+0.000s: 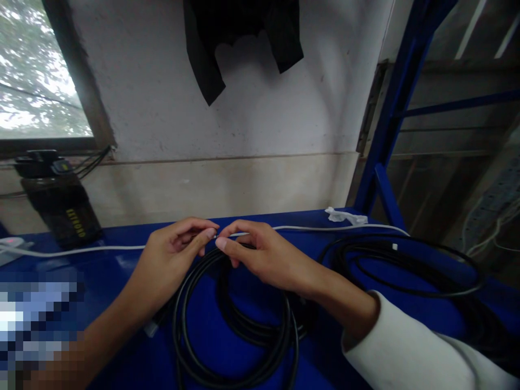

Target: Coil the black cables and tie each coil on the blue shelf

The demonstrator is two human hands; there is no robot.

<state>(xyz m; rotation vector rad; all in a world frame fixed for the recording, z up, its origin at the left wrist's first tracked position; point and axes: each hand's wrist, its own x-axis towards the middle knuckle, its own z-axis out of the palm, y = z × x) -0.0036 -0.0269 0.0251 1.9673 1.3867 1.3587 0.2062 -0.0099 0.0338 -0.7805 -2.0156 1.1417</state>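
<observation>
Above a looped black cable (184,311) on the blue tabletop (207,330), my two hands meet fingertip to fingertip. My left hand (168,252) is closed in a pinch, thumb against the fingers. Facing it, my right hand (264,252) pinches too, thumb and forefinger together. A tiny pale bit shows between the fingertips, too small to name; whether it belongs to the cable I cannot tell. Behind both hands runs a white cord (317,228). Part of the coil is hidden under my right hand and wrist.
More coiled black cable (345,262) lies at the right. A dark water bottle (60,206) stands at the left, beyond a white power strip (14,246). Crumpled white plastic (345,216) sits near the wall. A blue metal frame (392,141) rises at the right; a black cloth (244,21) hangs above.
</observation>
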